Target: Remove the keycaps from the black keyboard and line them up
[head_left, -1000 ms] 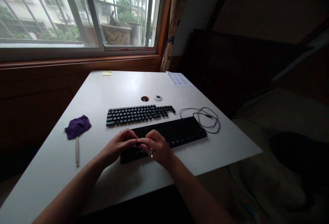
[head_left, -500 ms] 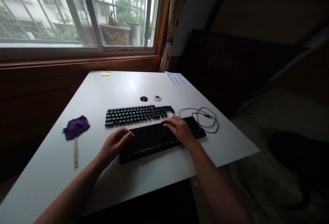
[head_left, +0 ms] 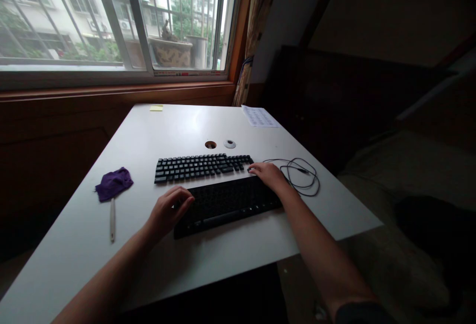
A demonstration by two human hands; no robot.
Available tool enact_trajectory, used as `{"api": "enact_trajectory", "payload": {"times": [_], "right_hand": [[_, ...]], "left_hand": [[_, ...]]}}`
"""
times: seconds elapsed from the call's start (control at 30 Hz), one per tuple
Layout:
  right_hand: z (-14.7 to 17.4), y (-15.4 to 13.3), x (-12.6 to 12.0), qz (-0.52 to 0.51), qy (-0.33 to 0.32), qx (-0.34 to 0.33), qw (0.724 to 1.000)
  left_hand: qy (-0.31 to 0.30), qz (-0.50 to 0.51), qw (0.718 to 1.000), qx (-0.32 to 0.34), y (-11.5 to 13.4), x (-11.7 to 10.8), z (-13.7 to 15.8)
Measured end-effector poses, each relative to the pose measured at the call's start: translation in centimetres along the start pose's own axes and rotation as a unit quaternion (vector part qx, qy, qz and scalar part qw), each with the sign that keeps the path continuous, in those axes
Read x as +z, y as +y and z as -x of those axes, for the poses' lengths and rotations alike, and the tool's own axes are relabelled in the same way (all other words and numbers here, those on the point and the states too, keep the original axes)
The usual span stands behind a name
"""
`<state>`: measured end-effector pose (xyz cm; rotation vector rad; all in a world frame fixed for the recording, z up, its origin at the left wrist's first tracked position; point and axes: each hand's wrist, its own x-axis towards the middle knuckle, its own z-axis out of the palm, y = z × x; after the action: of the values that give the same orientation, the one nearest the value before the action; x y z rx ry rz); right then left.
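"Black keyboard (head_left: 226, 200) lying towards the table's (head_left: 167, 133) near edge! And you?"

"My left hand (head_left: 169, 208) curls over its left end; grip, I can't tell. My right hand (head_left: 269, 175) bunches its fingertips at a small dark key (head_left: 249, 169), beside the keycap rows' (head_left: 193, 167) right end; clamped or not, unclear."

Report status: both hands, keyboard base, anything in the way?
Left hand at left end of keyboard base. Right hand at right end of keycaps, hold unclear. Cable looped right of base; right forearm hides part of that end.
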<state>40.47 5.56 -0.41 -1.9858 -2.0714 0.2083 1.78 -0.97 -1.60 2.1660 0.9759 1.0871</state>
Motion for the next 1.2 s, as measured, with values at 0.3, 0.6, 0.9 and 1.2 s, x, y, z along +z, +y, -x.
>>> {"api": "enact_trajectory", "payload": {"times": [0.3, 0.6, 0.9, 1.2], "right_hand": [[-0.4, 0.1, 0.2, 0.033, -0.005, 0.004, 0.999], [-0.3, 0.3, 0.4, 0.047, -0.003, 0.027, 0.999], [-0.2, 0.2, 0.2, 0.046, -0.005, 0.026, 0.999], [1.5, 0.8, 0.8, 0.041, 0.107, -0.078, 0.990]], "left_hand": [[-0.001, 0.005, 1.000, 0.004, -0.1, 0.2, 0.0], [0.002, 0.012, 1.000, -0.005, 0.6, 0.0, -0.4], [-0.013, 0.011, 1.000, -0.008, 0.1, 0.3, -0.2], [-0.017, 0.007, 1.000, -0.001, 0.0, 0.5, -0.2]]}}
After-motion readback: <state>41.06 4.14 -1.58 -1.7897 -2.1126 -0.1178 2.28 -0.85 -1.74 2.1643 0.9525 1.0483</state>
